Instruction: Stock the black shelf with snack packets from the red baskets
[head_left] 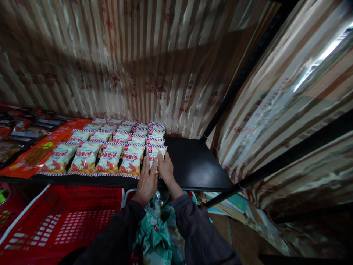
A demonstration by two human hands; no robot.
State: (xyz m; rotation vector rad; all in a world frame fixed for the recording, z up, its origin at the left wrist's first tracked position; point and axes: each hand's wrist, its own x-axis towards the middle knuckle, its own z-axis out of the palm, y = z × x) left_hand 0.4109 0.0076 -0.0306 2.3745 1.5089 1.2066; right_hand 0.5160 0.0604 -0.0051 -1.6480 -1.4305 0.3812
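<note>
While both hands grip snack packet (156,154), left hand (146,180) spread, right hand (166,167) pinching edge; aligning row end on shelf (193,165); next likely needs release.

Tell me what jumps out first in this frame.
The rows of white, red and blue snack packets laid flat on the black shelf, left of its bare part. Both hands meet at the front-right packet: the left hand beside it, the right hand on it. Below the shelf at lower left sits a red plastic basket, and striped shiny foil covers the wall behind.
</note>
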